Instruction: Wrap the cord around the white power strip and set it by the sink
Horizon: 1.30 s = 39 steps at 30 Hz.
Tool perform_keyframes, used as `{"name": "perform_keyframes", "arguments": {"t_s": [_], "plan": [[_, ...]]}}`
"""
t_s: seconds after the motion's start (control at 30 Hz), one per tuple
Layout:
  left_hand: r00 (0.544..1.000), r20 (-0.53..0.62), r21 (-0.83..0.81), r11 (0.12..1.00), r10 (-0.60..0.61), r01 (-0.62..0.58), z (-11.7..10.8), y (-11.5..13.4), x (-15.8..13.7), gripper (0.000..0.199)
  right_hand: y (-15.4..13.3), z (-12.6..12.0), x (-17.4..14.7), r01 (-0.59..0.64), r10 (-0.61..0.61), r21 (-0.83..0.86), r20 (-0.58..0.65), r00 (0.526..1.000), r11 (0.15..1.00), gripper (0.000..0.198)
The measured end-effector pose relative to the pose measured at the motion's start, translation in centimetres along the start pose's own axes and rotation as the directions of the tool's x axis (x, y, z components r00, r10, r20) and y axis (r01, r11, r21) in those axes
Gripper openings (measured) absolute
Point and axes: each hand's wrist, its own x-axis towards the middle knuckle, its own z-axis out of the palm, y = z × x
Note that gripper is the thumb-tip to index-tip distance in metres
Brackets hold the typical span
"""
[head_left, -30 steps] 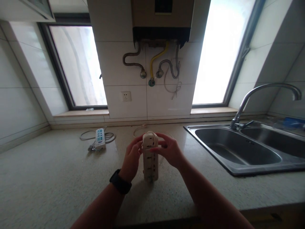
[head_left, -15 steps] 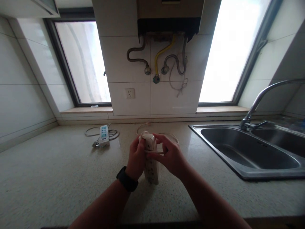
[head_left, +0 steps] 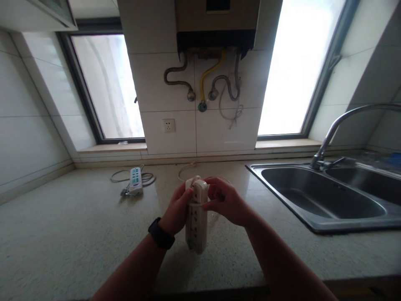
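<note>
A white power strip (head_left: 196, 228) is held up on end over the counter, its socket face toward me. My left hand (head_left: 178, 208) is closed around its left edge, thumb on the front near the top. A black watch sits on that wrist. My right hand (head_left: 226, 201) pinches the strip's white cord (head_left: 196, 205) at the right side, where the cord crosses the front of the strip. More of the cord loops over the top end. The rest of it trails on the counter behind, partly hidden by my hands.
On the speckled counter (head_left: 78, 234), a second power strip (head_left: 135, 179) with blue-green sockets lies at the left with its grey cord coiled. A steel sink (head_left: 322, 196) with a faucet (head_left: 332, 133) is at the right. A wall outlet (head_left: 168, 125) and hoses below a heater are ahead.
My right hand has drawn the cord across the strip's front and closer against it. The strip now shows more of its front, and the view has shifted slightly.
</note>
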Motion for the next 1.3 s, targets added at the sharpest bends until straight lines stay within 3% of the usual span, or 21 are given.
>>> {"name": "perform_keyframes", "arguments": {"t_s": [0.13,0.23,0.4,0.5,0.63,0.73,0.93,1.07,1.3], "plan": [[0.995,0.087,-0.004,0.998,-0.058,0.058,-0.2,-0.4,0.1,0.044,0.4,0.0,0.0,0.018,-0.015,0.045,-0.066,0.998,0.999,0.049],[0.994,0.069,-0.035,0.996,-0.081,0.083,-0.1,-0.6,0.1,0.036,0.5,0.1,0.0,0.029,-0.025,0.038,-0.102,0.994,0.999,0.047],[0.997,-0.038,-0.017,0.998,-0.065,0.065,0.2,-0.3,0.3,0.031,0.1,0.1,-0.3,0.032,-0.062,-0.219,-0.134,0.989,0.975,0.032],[0.994,-0.101,0.005,0.999,-0.035,0.036,0.2,-0.1,0.6,0.033,-0.6,0.3,-0.6,0.062,-0.083,-0.414,-0.033,0.996,0.908,0.029],[0.977,-0.213,0.018,1.0,0.023,-0.019,0.1,0.2,0.9,0.033,-1.3,1.3,-0.9,0.212,-0.111,-0.602,0.201,0.973,0.77,0.029],[0.959,-0.283,0.019,1.0,0.007,-0.002,0.0,0.3,1.0,0.036,-1.6,2.2,-1.1,0.3,-0.073,-0.673,0.344,0.936,0.676,0.024],[0.949,-0.316,0.094,0.995,0.016,0.014,0.0,0.2,1.0,0.037,-1.8,3.4,-1.7,0.433,-0.06,-0.714,0.483,0.873,0.551,0.019],[0.945,-0.327,0.129,0.991,0.004,0.04,-0.1,0.2,1.0,0.038,-1.9,3.8,-2.0,0.475,-0.078,-0.707,0.516,0.853,0.524,0.018],[0.967,-0.25,0.146,0.986,-0.042,0.08,-0.2,0.1,0.9,0.041,-2.2,3.3,-2.0,0.477,-0.066,-0.66,0.546,0.835,0.58,0.016]]}}
